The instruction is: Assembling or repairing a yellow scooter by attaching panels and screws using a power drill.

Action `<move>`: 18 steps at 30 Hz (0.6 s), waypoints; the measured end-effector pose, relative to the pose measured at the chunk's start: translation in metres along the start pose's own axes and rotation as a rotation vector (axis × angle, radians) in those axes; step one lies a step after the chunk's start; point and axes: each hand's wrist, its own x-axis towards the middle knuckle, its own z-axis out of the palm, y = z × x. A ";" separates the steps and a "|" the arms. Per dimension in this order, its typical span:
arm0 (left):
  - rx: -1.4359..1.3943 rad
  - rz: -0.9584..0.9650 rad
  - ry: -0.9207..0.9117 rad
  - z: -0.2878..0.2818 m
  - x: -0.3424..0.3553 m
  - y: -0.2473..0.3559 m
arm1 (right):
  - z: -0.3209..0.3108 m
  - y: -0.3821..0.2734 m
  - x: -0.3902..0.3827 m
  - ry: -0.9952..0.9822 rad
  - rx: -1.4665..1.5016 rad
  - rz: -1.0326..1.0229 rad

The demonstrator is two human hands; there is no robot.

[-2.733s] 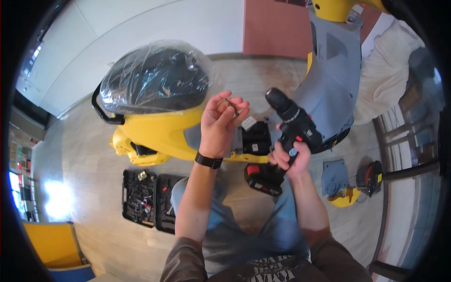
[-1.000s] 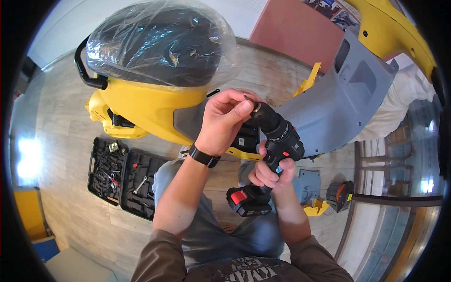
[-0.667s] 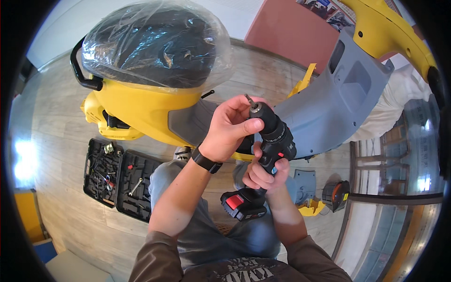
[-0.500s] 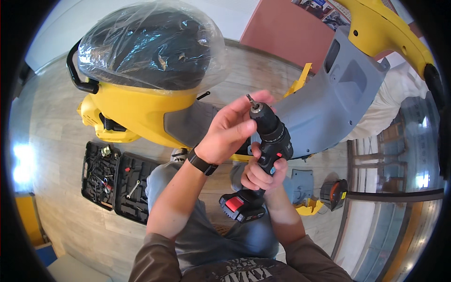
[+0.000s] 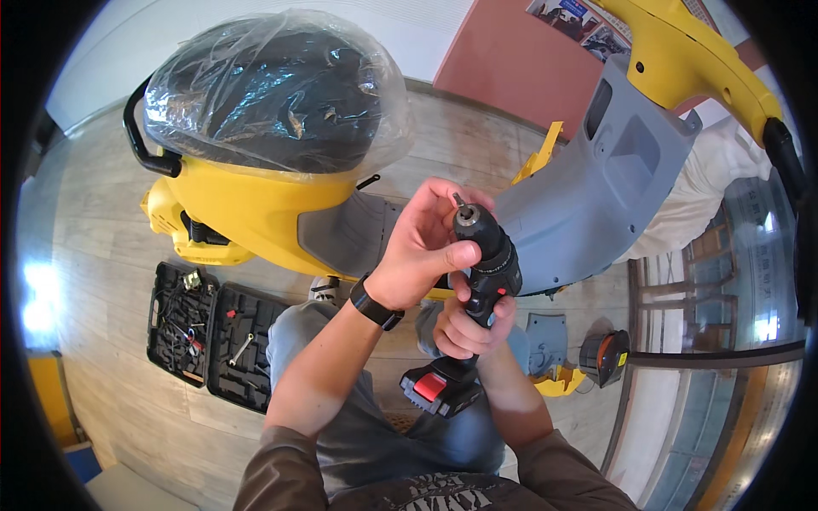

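My right hand (image 5: 473, 328) grips the handle of a black cordless drill (image 5: 492, 272), its red-latched battery hanging below. My left hand (image 5: 415, 251) is wrapped round the left side of the drill's chuck (image 5: 471, 221), thumb across it and fingers behind. A small metal bit (image 5: 457, 201) sticks up at the chuck's nose; whether it sits fully inside I cannot tell. Behind the drill stands a yellow and grey scooter (image 5: 221, 204) with a plastic-wrapped black seat (image 5: 264, 89) on the left and a grey front panel (image 5: 596, 204) on the right.
An open black tool case (image 5: 239, 341) with a wrench and other tools lies left of my legs. At the right lie a grey panel (image 5: 547, 341), a yellow part (image 5: 558, 383) and a dark lamp housing (image 5: 603, 358). A white cloth (image 5: 699, 213) drapes behind the scooter's front.
My left hand has come from holding a small metal piece apart from the drill onto the chuck, where a bit now shows. The drill has swung left, upright between both hands.
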 end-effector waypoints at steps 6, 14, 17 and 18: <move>-0.155 -0.060 0.047 0.006 0.002 0.005 | 0.001 0.002 0.004 -0.027 0.039 0.004; 0.004 0.057 0.103 0.016 0.003 0.009 | -0.004 0.008 0.009 -0.063 0.194 0.068; -0.015 0.070 0.129 0.013 0.001 0.006 | -0.006 0.010 0.011 -0.090 0.214 0.095; -0.006 0.056 0.120 0.013 0.000 0.006 | -0.006 0.010 0.011 -0.108 0.212 0.094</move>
